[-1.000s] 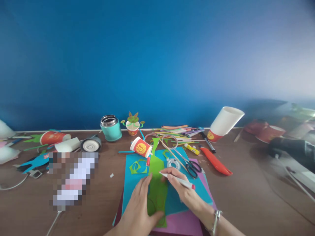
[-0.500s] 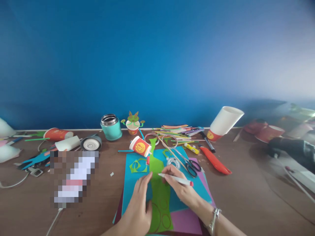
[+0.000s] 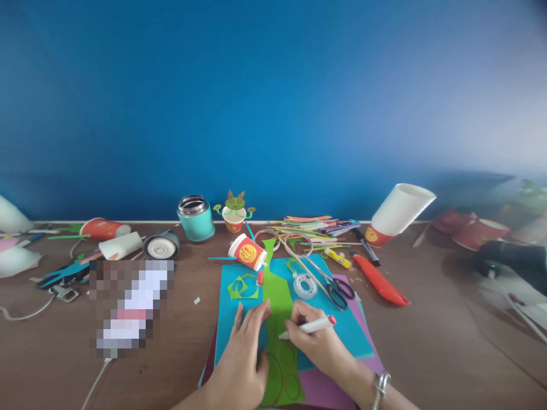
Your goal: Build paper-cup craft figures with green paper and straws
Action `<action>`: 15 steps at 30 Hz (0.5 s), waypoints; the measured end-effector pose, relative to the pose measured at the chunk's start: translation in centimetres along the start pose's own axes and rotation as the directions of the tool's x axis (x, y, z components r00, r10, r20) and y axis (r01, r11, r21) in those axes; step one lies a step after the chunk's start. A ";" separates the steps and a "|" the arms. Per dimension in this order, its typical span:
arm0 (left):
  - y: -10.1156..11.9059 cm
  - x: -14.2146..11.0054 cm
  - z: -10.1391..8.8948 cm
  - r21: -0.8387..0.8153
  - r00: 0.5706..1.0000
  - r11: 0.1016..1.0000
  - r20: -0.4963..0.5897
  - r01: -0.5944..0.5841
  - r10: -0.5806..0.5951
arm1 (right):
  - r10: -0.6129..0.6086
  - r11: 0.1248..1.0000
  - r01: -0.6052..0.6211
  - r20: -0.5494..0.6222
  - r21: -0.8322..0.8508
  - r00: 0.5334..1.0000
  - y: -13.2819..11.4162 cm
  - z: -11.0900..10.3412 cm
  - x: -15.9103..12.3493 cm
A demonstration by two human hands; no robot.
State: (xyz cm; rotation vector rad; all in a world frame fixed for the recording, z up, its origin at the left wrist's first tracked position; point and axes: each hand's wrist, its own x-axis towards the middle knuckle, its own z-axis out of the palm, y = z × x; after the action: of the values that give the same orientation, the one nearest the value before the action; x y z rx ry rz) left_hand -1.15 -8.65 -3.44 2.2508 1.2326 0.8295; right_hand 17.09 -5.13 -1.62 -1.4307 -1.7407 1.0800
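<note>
A white marker [image 3: 314, 326] with a red end is pinched in my right hand [image 3: 318, 341], its tip on or just over the green paper [image 3: 280, 293]. Several rounded outlines are drawn on the near part of that strip. My left hand [image 3: 243, 353] lies along the strip's left edge, fingers stretched out, fingertips on the paper. Beneath is a blue sheet [image 3: 233, 296], over a purple sheet [image 3: 327, 390]. A red marker cap [image 3: 260, 278] rests beside the strip. Green cut-out scraps [image 3: 243, 286] and a white tape roll [image 3: 305, 286] lie farther up the blue sheet.
Scissors [image 3: 339, 290] lie right of the tape. Behind are a tipped paper cup [image 3: 248, 252], a turquoise jar [image 3: 195, 219], a cup figure with a green head [image 3: 235, 208] and a pile of colored sticks [image 3: 311, 228]. A red utility-knife-like object [image 3: 380, 280] and stacked cups [image 3: 397, 213] stand right.
My right hand has moved the marker nearer to me along the green strip. My left hand has shifted slightly, its fingers more spread. The whole view has swung a little.
</note>
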 end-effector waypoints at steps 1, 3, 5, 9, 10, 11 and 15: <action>0.0 0.0 0.0 0.006 1.000 1.000 0.003 0.000 0.000 | -0.002 1.000 0.003 0.007 -0.007 1.000 0.0 0.0 0.0; 0.0 0.0 0.0 0.012 1.000 1.000 0.008 0.002 -0.002 | -0.006 1.000 0.007 0.017 -0.023 1.000 0.0 0.0 0.0; 0.0 0.0 0.0 0.014 1.000 1.000 0.015 0.009 -0.009 | -0.006 0.999 0.007 0.021 -0.038 1.000 0.0 0.0 -0.1; 0.0 0.1 0.1 0.020 1.000 1.000 0.015 0.007 -0.007 | -0.002 0.999 0.003 0.026 -0.051 1.000 0.0 0.0 0.0; 0.0 0.1 0.1 0.022 1.000 1.000 0.012 0.003 -0.003 | -0.004 0.999 0.006 0.029 -0.051 1.000 0.0 0.0 0.0; 0.0 0.1 0.1 0.022 1.000 1.000 0.011 0.003 -0.003 | -0.009 0.999 0.011 0.033 -0.050 0.999 0.0 0.0 0.0; -0.1 -0.1 0.2 0.021 0.999 1.000 0.031 0.019 -0.020 | -0.026 0.998 0.029 0.040 -0.062 0.999 0.0 -0.1 -0.1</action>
State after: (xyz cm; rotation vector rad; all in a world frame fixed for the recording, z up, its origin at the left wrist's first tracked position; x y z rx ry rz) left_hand -1.11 -8.66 -3.63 2.2562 1.2527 0.7742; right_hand 17.16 -5.18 -1.57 -1.4275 -1.8315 1.0543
